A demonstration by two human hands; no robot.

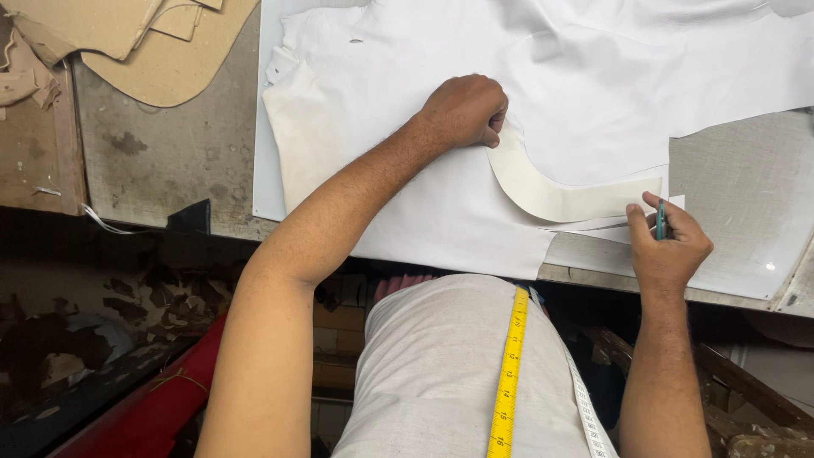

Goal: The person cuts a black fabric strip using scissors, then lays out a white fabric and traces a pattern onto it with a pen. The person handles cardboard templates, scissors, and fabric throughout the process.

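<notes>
Left hand [462, 110]: fingers curled together, pressed on the curved cream pattern piece [551, 193] lying over white fabric [593, 76]; fingertips hidden. Right hand [668, 242]: teal pen [660, 220] pinched, tip obscured by fingers.

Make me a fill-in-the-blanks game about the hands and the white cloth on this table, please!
1. The left hand presses a curved cream card pattern piece onto the white ____.
2. The right hand holds a thin ____ pen.
3. A yellow measuring tape hangs over the person's ____ shirt.
4. Brown cardboard shapes lie at the table's far ____ corner.

Missing words: cloth; green; grey; left
</notes>
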